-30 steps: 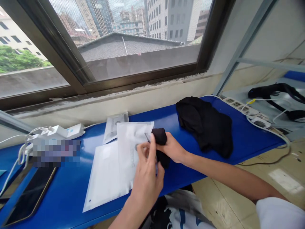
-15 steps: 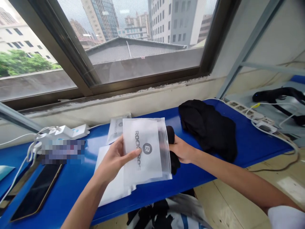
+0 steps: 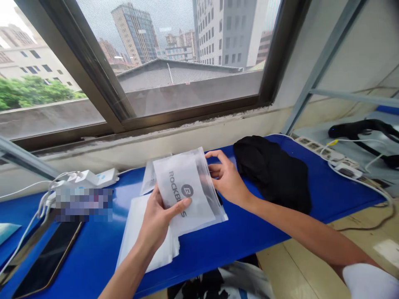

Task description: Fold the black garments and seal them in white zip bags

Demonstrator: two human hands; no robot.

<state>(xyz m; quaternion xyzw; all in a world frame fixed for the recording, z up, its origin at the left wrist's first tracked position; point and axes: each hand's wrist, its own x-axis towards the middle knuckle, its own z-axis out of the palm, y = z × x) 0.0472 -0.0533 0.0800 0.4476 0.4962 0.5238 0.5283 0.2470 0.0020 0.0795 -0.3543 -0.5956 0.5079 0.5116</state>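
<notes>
My left hand (image 3: 158,220) grips a frosted white zip bag (image 3: 183,187) printed with dark letters and holds it up over the blue table (image 3: 327,187). The fingers of my right hand (image 3: 229,180) are curled on the bag's right edge, near its mouth. A small dark patch shows just under the bag's right side; I cannot tell if it is the rolled black cloth. A pile of black cloth (image 3: 274,174) lies on the table just right of my right hand.
More white bags (image 3: 140,236) lie flat under the held one. A dark phone (image 3: 46,261) and a white power strip with cables (image 3: 90,178) sit at the left. Another power strip (image 3: 324,151) and black straps (image 3: 358,126) lie at the right. The window sill runs behind.
My left hand picked a bag off the stack and raised it. My right hand, which held a rolled black cloth, has moved up to the bag's edge; the cloth is out of sight.
</notes>
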